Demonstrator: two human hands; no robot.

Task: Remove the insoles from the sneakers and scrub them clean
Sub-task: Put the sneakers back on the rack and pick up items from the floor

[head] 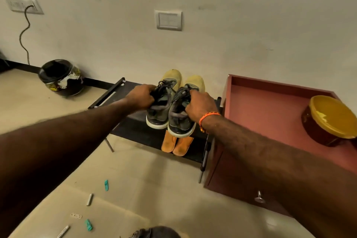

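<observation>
**Two Hands, Two Sneakers**

The fingers (148,91) of the left hand (142,96) are curled tight around the tongue and laces of the left sneaker (159,111). The right hand (201,105) is clenched the same way on the right sneaker (180,120). The two gray sneakers sit side by side, touching, near the middle of the view. They look lifted just above the black shoe rack (135,127), but I cannot tell for sure if the soles are off it.

The insoles are still inside the sneakers, so I cannot see them. The task is only at its start.

To do this step well, I think each hand should keep a firm hold near the shoe opening and lift both sneakers straight up and toward the body. That way they will not bump the yellow shoes (182,81) just behind them at 12 o'clock, or the orange slippers (176,145) just below at 6 o'clock.

Count: two gray sneakers, two yellow shoes, two orange slippers, one rack. At 3 o'clock stands one reddish cabinet (270,112) with one yellow-lidded tub (332,118) on top. At 9 o'clock one black helmet (60,76) lies on the floor (135,189). At 7 o'clock are two little teal clips (106,185).
</observation>
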